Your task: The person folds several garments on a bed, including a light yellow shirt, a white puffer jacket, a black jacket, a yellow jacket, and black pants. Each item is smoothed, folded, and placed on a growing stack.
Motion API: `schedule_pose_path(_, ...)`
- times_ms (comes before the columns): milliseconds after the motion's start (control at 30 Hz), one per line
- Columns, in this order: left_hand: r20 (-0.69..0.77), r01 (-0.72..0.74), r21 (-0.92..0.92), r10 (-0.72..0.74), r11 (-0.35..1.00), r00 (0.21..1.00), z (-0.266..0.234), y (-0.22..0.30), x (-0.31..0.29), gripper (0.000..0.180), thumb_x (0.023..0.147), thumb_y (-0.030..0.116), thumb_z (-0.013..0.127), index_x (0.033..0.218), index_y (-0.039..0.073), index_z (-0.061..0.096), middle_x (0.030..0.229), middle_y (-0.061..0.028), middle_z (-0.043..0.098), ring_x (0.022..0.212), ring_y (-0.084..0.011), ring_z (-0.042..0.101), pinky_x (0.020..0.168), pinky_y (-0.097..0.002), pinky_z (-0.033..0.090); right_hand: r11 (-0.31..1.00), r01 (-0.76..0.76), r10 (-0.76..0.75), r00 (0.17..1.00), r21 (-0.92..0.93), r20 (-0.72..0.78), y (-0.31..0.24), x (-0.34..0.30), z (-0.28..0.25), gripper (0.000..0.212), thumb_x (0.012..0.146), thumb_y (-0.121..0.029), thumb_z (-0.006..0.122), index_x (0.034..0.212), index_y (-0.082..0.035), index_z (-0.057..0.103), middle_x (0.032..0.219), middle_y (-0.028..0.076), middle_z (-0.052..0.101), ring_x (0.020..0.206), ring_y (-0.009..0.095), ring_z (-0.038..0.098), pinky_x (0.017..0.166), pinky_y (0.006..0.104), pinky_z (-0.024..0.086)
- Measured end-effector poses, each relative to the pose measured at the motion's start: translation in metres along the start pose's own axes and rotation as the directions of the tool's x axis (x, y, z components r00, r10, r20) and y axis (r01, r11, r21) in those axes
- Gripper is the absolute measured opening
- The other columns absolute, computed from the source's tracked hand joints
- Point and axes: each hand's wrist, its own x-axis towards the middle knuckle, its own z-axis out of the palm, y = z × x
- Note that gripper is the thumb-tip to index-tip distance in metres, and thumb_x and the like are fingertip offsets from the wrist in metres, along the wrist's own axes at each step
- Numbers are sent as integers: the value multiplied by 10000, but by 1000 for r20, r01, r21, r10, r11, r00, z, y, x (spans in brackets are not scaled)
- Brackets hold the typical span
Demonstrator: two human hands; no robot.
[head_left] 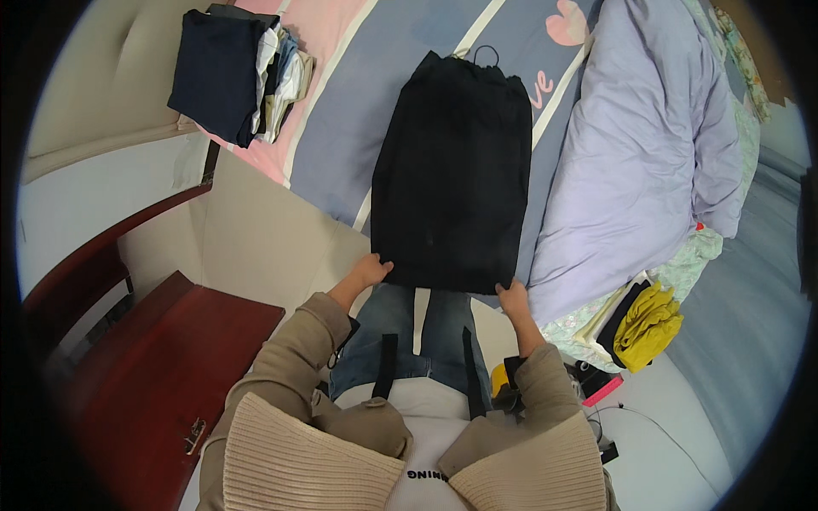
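A black drawstring garment (452, 170) lies flat and long on the bed, its gathered end with a thin cord loop at the far side. Whether it is a skirt or folded trousers I cannot tell. My left hand (371, 270) pinches its near left corner. At the near right corner, my right hand (513, 299) has its fingers closed on the same straight edge. That edge is stretched between both hands, just above my jeans at the bed's near side.
A stack of folded clothes (217, 77) sits at the bed's far left. Along the right lies a bunched lilac quilt (639, 162). A yellow garment (649, 328) rests on a small pile at the near right. A dark red wooden piece of furniture (162, 366) stands at the left.
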Motion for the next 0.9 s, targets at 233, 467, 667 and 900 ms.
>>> schedule_pose_path(233, -36, 137, 53, -135, 989, 990, -22, 16, -66, 533, 801, 306, 603, 1152, -79, 492, 1131, -265, 540, 1066, -375, 520, 914, -413, 409, 992, -114, 124, 966, -58, 227, -23, -60, -11, 425, 783, -218, 566, 1087, 77, 528, 1018, 321, 562, 1007, 434, 530, 855, 434, 433)
schedule_pose_path(467, 64, -709, -131, 720, 693, 691, -109, 131, 26, 341, 891, 196, 470, 1213, 86, 489, 1134, -149, 566, 1097, -307, 499, 955, -361, 382, 947, -268, 177, 895, 176, 409, -44, -36, -24, 421, 838, -180, 534, 1124, 125, 483, 1101, 272, 566, 1037, 350, 559, 850, 389, 463)
schedule_pose_path(667, 470, -494, -62, 462, 867, 752, -123, 116, 113, 400, 915, 316, 434, 1233, 83, 499, 1190, -129, 559, 1087, -250, 522, 947, -355, 388, 285, -551, -154, 782, 785, 604, -134, -2, -135, 356, 868, -105, 516, 1184, 50, 460, 1131, 162, 571, 1037, 286, 566, 828, 470, 511)
schedule_pose_path(900, 561, 11, -610, 422, 792, 712, -159, 88, 137, 427, 911, 322, 441, 1225, 38, 501, 1139, -139, 583, 1024, -251, 554, 919, -367, 418, -33, -375, 50, 925, 927, 376, -220, 141, -170, 277, 931, -77, 375, 1165, 70, 390, 1210, 215, 473, 1093, 341, 496, 904, 539, 453)
